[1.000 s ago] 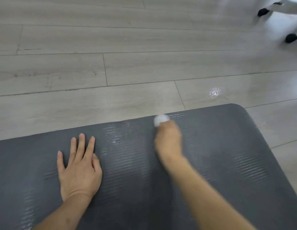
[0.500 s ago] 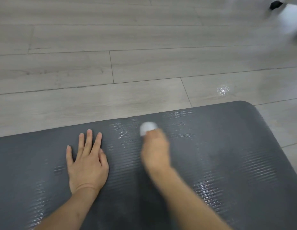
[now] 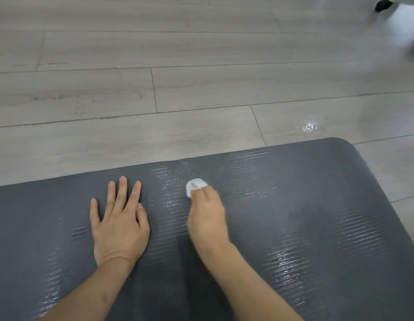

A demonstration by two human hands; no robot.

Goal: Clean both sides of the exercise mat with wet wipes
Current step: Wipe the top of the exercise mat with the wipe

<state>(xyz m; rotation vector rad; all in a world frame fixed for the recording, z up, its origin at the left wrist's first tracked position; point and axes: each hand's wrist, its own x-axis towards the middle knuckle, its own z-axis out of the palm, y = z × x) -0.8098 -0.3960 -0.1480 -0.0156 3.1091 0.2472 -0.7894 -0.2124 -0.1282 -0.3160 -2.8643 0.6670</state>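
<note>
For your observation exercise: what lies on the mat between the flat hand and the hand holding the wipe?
Only bare mat with wet streaks separates left hand and right hand, in the head view.

left hand [image 3: 119, 224] flat, fingers straight, right hand [image 3: 207, 213] curled

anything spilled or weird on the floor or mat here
A small shiny wet patch sits on the floor just beyond the mat near its far right corner, looking like a spill. The mat's streaks are just wiping moisture.
</note>
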